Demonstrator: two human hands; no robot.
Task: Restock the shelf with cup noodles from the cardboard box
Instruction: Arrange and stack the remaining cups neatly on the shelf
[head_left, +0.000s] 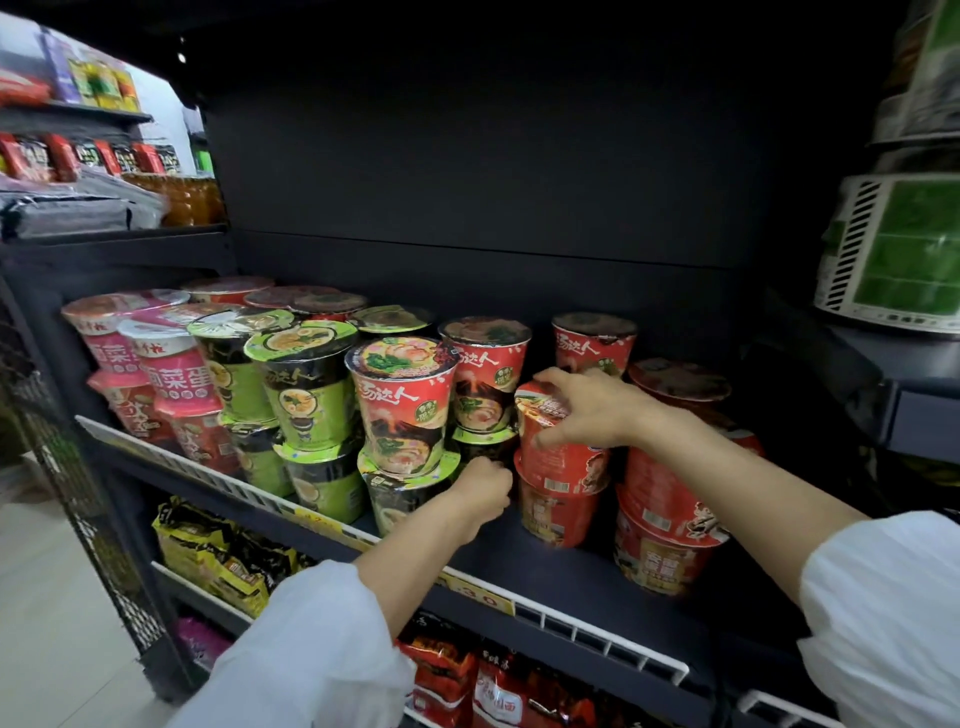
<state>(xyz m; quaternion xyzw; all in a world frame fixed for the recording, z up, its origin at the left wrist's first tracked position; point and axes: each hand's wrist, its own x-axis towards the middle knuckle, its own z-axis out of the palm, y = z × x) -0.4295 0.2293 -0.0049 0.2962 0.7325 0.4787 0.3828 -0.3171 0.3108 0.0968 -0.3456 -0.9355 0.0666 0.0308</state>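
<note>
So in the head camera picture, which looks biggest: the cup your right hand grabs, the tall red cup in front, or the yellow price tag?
1. Tall red cup looks largest.
2. Cup under the right hand, the red cup, looks a bit smaller, though the hand hides part of it.
3. Yellow price tag looks smallest.

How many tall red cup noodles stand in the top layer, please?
3 tall red cups: one front centre, one just behind it, one beyond the right hand, further back. Others may be hidden.
</note>
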